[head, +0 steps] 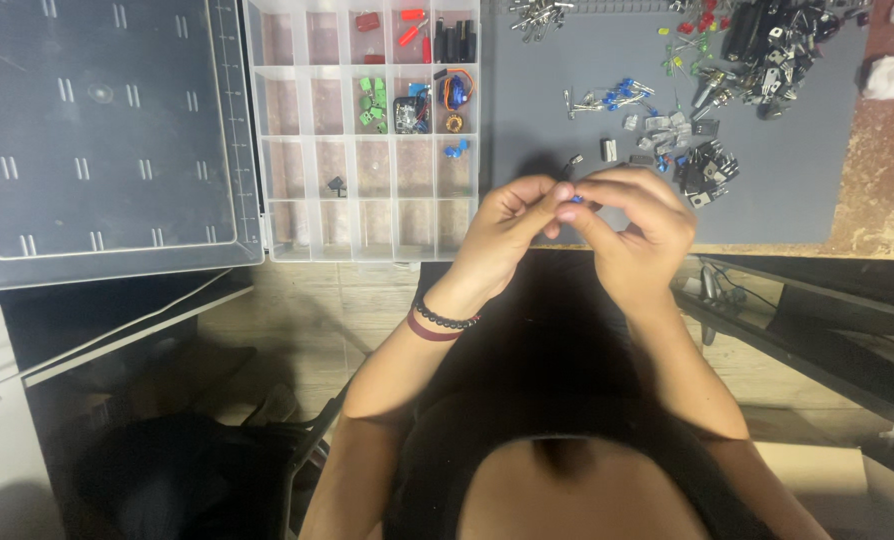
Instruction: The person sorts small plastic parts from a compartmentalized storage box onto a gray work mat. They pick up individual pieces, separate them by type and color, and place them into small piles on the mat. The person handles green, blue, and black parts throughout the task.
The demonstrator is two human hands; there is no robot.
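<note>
Both hands meet over the near edge of the grey mat [787,170]. My left hand [502,235] and my right hand [632,225] pinch one small blue component [576,199] between their fingertips; most of it is hidden by the fingers. A bead bracelet and a dark red band sit on my left wrist. Left of the hands lies a clear compartment organiser [367,130] holding red, green, blue and black small parts in its upper cells.
Loose electronic parts [707,90] are scattered over the mat's far right: blue pieces, black packages, small lights, metal clips. The organiser's open lid [97,140] lies flat at the left. Dark furniture and a wooden floor show below the desk edge.
</note>
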